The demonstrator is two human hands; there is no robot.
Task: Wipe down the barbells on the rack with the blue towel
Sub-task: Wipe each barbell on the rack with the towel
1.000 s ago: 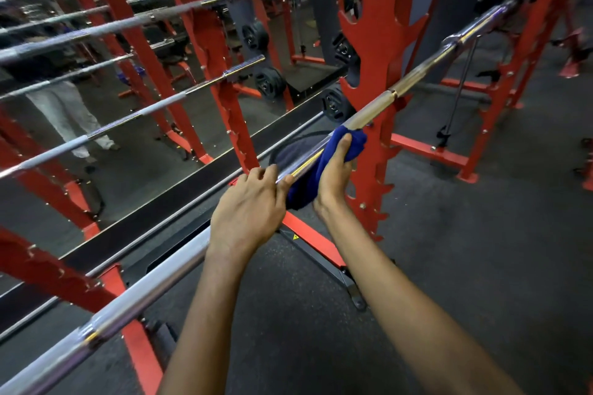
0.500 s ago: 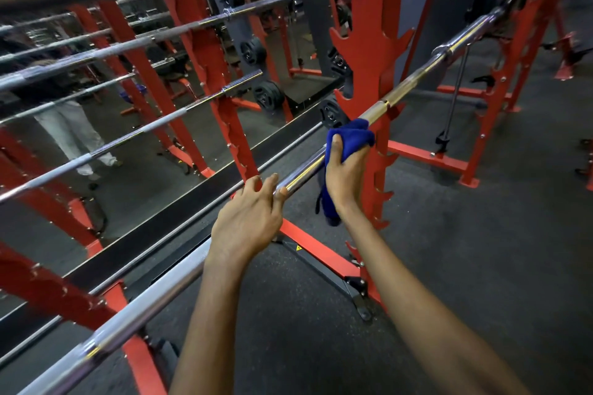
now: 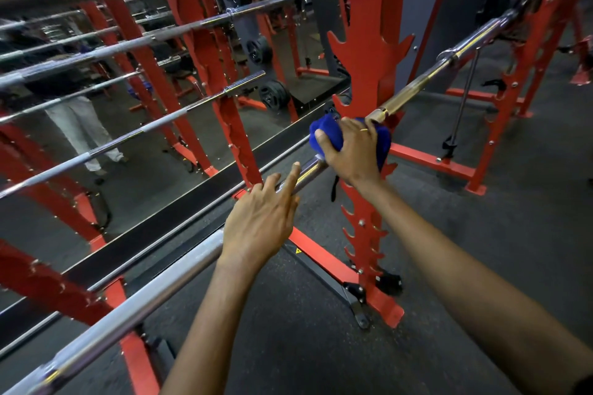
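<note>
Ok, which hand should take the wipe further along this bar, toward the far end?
Right. The right hand grips the blue towel bunched around the barbell beside the red upright; the left hand rests with straight fingers on bare bar behind it and holds no cloth.

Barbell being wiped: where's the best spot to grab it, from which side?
Likely the bare chrome shaft of the barbell, below-left of the left hand, taken overhand from the near side. The shaft is thin, round and near level, with open floor in front; the right hand and blue towel cover the stretch by the red upright.
</note>
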